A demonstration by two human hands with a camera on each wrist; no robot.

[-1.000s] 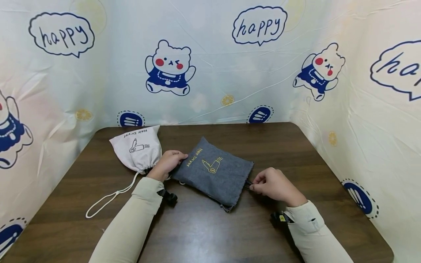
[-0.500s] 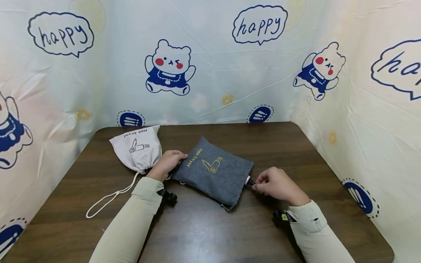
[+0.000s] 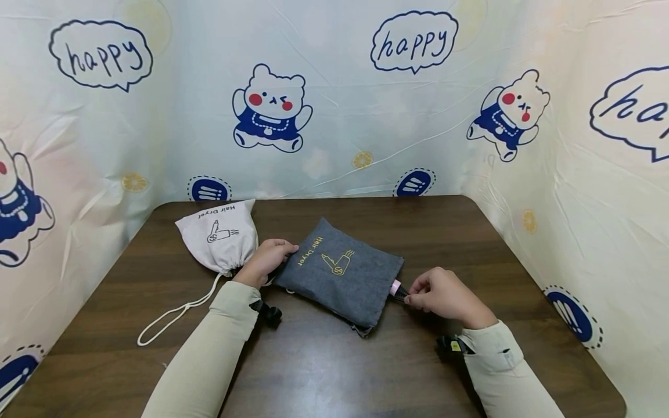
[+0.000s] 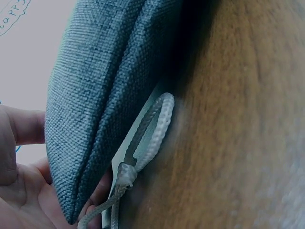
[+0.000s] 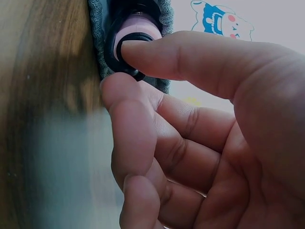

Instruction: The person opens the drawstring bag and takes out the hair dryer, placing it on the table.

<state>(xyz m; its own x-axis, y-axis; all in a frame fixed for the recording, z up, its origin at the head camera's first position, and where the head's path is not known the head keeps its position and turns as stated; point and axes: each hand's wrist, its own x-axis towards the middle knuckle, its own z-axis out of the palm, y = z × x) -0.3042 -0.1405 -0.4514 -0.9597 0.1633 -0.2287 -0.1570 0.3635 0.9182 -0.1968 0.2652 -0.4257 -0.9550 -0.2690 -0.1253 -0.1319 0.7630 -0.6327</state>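
Observation:
A dark grey cloth pouch (image 3: 360, 284) with yellow "Hair Dryer" print lies at mid-table. My left hand (image 3: 270, 255) grips its left corner; in the left wrist view the thumb is on one face and fingers reach behind. From the pouch's right, open end pokes a pink cylindrical part (image 5: 138, 26) with black cord (image 5: 113, 43) looped around it; the rest is hidden inside. My right hand (image 3: 444, 293) pinches the black cord between thumb and index finger, close to the pouch mouth. A knotted white cord loop (image 4: 164, 117) hangs by the left corner.
A white drawstring pouch (image 3: 219, 235), printed "Hair Dryer", lies left of my left hand, its long white drawstring (image 3: 167, 316) trailing toward the front left. The brown wooden table (image 3: 324, 371) meets printed curtains (image 3: 334, 116) at its back and sides.
My right hand has drawn slightly right, away from the pouch, and the pink part now shows outside the opening. The left hand and grey pouch have stayed in place.

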